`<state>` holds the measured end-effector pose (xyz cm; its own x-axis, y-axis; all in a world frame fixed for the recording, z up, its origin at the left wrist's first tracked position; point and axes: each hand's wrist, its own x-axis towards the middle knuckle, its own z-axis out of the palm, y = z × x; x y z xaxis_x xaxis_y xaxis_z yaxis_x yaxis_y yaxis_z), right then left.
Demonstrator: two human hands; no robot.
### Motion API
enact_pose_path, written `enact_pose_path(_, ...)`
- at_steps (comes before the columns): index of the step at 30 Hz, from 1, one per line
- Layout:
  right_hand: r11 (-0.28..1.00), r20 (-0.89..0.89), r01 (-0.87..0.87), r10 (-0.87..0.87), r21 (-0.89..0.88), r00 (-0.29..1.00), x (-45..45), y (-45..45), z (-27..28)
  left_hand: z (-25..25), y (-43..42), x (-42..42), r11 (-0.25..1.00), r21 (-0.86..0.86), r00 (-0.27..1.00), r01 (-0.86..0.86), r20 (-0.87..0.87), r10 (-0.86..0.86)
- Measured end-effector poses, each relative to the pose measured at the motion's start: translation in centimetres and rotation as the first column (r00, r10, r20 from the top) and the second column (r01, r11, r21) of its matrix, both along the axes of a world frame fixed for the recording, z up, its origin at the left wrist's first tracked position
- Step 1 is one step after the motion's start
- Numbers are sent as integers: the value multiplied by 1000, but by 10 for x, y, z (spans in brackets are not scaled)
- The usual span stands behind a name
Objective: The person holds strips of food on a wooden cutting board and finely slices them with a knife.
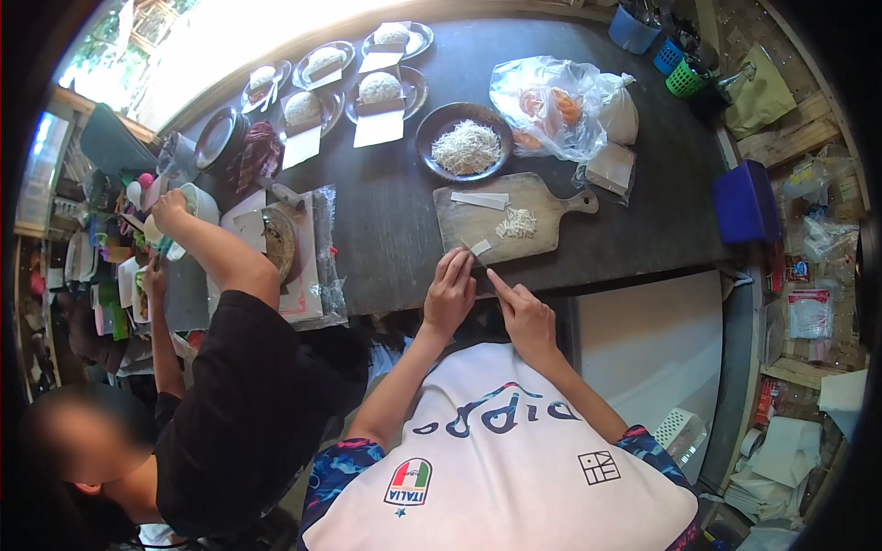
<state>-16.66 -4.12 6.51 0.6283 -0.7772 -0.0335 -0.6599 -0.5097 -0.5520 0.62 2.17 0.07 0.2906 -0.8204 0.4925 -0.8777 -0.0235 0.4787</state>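
Observation:
A wooden cutting board [542, 197] with a handle lies near the table's front edge. Its surface carries long pale strips [480, 199] and a small heap of thin cut pieces [516, 224]. At its lower left edge, my left hand [450, 289] has its fingers closed over a short white piece [481, 247]. My right hand [526, 317] has its forefinger stretched along a thin dark knife [480, 262], whose handle is mostly hidden in the palm. Behind the board, a dark bowl [424, 151] holds a mound of white shreds [466, 147].
Several dark plates with rice mounds [378, 87] and white paper stand at the back left. A clear plastic bag [551, 101] with orange contents lies back right. At left, a co-worker in a black sleeve [248, 367] reaches over a white container [200, 204]. A blue bin [746, 202] stands right.

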Motion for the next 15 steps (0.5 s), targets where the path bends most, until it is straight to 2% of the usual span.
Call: enact_pose_path(15,999,4,12,-12,40,1000,3,-2,1,-5,3,-2,999,40,1000,-15,20,14)
